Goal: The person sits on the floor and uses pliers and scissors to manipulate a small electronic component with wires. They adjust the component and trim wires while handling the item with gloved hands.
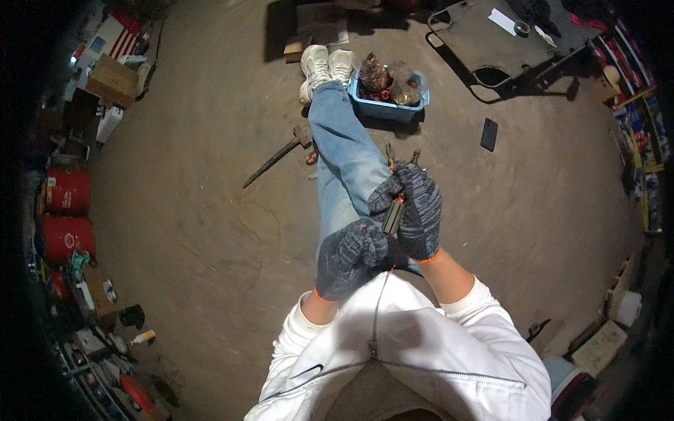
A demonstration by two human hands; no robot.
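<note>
Both my hands wear dark grey knitted gloves with orange cuffs, close together above my lap. My right hand is closed around a small dark green cylindrical piece with a bit of orange-red at its upper end. My left hand is curled closed just below and to the left; anything inside its fingers is hidden. Past my right hand, the metal jaws of what look like pliers stick out. Beside them shows a thin, ridged metal rod; whether either touches the glove, I cannot tell.
Beyond my legs stands a light blue tub with plastic bags and coppery pieces. A long-handled hammer lies left of my legs. On the right are a dark phone and a metal-framed folding table or chair. Red drums line the left.
</note>
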